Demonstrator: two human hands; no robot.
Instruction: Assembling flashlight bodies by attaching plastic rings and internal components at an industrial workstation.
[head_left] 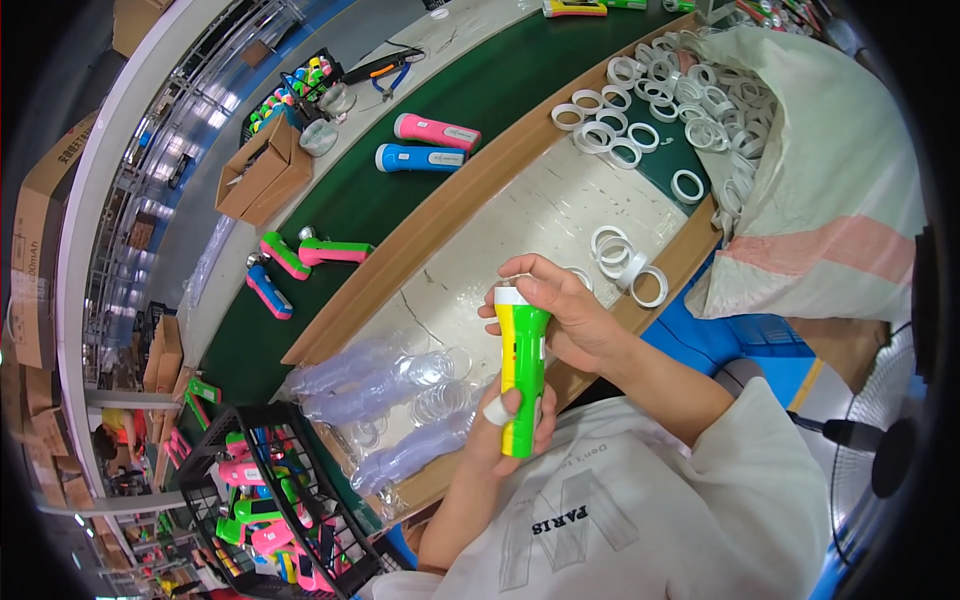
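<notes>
A yellow and green flashlight [528, 350] stands nearly upright in front of my shirt, its wide end up. My left hand [490, 432], with a white wrap on the thumb, is closed round its lower body. At the wide end sits a white ring [510, 296]. My right hand [568, 305] grips this ring from above and the right, its fingers bent over the rim. The fingertips on the far side are partly hidden. Just beyond my right hand, a few loose white rings [650, 288] lie on the worktop [490, 230].
Many white rings [690, 90] spill from a white sack [810, 170] at the right. Stacked clear discs [440, 400] in plastic lie left of my hands. A black crate [270, 440] holds colourful flashlights. A cardboard strip [440, 215] borders the green belt [330, 290]; a fan [880, 450] stands right.
</notes>
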